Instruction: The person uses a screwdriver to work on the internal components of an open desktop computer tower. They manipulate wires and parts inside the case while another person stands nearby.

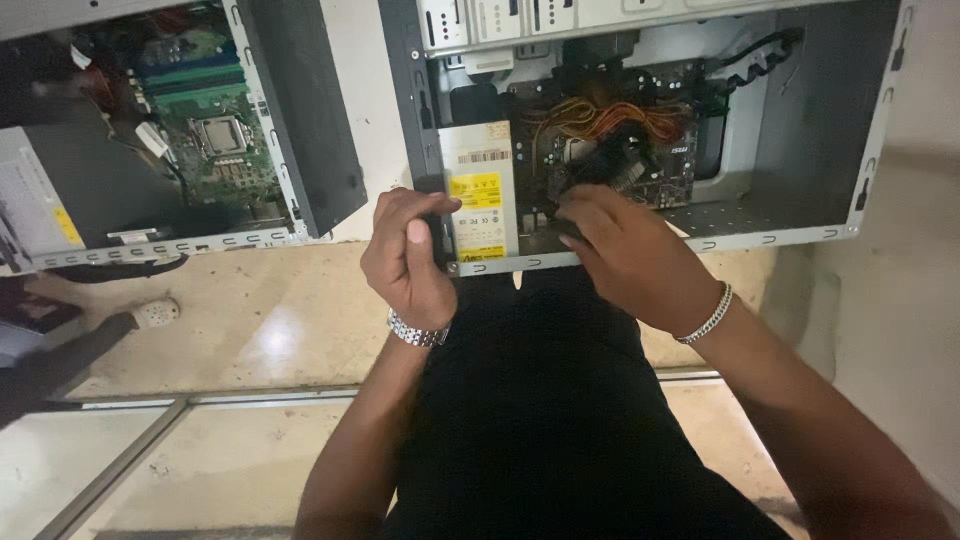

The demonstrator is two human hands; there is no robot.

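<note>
Crouching over an open computer case on the floor, a person works w/ both hands at its near edge. Left hand is curled shut round the case's bottom corner rail, thumb up, right beside the power supply w/ its yellow stickers. Looks like a bracing hold; can't tell if anything small sits in the fist. Right hand reaches inside, fingers bent down among the orange and yellow wires over the dark circuit board. Whether it pinches a plug or just presses there, can't tell; fingertips are hidden behind the knuckles.

Progress, as a guess: side panel is already off, power supply sits in its bay, wires lie loose in a bunch, so cabling isn't tidy or finished. Board appears mounted.

A second case lies well apart to the left, also open, green board w/ bare chip socket showing. Both wrists wear metal bracelets. Pale stone floor under everything.
</note>
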